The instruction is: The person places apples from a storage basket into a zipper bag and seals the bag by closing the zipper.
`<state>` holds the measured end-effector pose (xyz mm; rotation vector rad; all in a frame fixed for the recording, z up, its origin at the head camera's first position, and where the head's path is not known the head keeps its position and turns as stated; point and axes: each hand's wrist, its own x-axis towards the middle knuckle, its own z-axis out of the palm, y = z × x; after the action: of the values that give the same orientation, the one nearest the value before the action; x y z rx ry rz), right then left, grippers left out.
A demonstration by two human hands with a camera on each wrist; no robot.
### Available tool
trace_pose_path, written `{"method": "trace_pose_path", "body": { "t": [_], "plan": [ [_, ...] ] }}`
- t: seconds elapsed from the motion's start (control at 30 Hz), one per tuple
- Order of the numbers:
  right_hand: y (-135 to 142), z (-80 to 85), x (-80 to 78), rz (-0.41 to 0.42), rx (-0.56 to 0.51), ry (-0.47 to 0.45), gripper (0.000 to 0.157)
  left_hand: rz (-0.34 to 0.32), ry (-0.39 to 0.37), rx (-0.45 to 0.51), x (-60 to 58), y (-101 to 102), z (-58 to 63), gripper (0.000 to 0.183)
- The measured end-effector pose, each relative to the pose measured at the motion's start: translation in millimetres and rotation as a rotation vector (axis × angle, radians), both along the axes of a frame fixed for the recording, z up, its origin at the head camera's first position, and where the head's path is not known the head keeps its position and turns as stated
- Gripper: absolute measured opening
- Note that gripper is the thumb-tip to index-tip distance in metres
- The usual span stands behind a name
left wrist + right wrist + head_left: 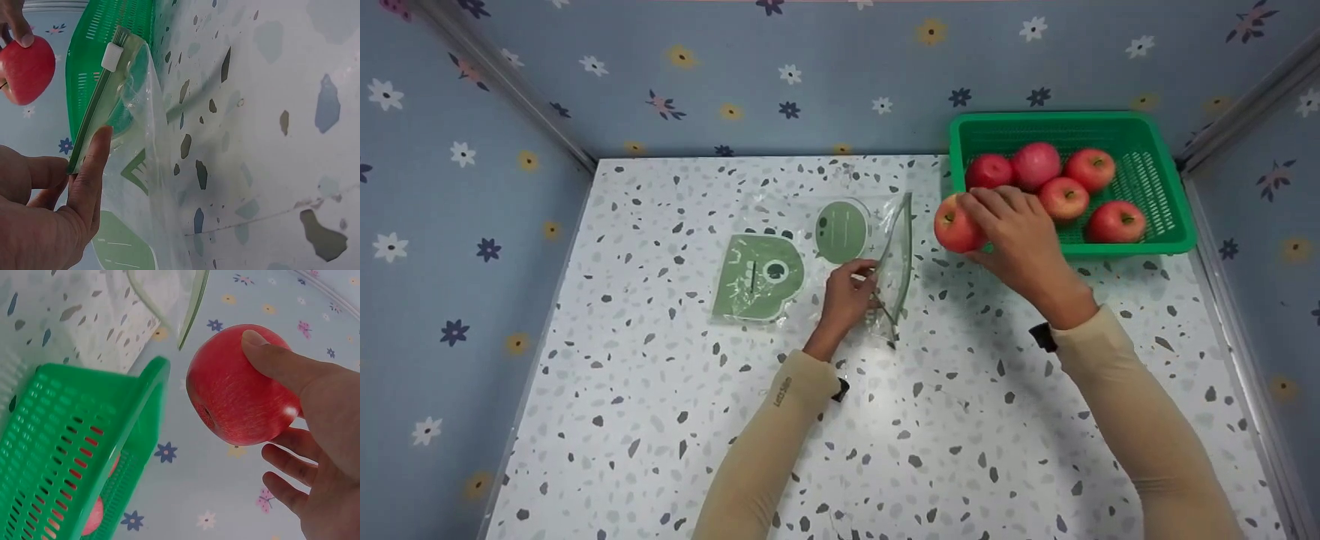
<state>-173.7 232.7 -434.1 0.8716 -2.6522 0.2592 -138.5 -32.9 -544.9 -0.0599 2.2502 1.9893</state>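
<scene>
A clear zip bag (840, 232) with green cartoon prints lies on the speckled table, its mouth spread toward the right. My left hand (851, 296) pinches the green-edged rim of that mouth, and a white slider (112, 57) sits farther along the strip in the left wrist view. My right hand (1020, 236) grips a red apple (958, 223) just left of the green basket (1185, 225), above the table. Thumb and fingers hold the apple from opposite sides in the right wrist view. Bag and apple are apart.
Several more red apples (1063, 199) sit in the basket at the back right of the table (930, 450). Flower-patterned walls (735, 75) stand behind and at both sides.
</scene>
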Motion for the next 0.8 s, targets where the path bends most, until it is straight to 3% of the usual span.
{"method": "trace_pose_path", "body": {
  "t": [0.27,0.8],
  "plan": [
    [-14.9,-6.7,5.8,0.022,0.028,-0.033,0.082,0.008,0.033,-0.108,-0.2,-0.1,-0.9,0.025],
    [-38.4,-25.3,19.5,0.058,-0.007,-0.108,0.082,0.015,0.034,-0.101,-1.7,1.3,-0.6,0.025]
  ]
}}
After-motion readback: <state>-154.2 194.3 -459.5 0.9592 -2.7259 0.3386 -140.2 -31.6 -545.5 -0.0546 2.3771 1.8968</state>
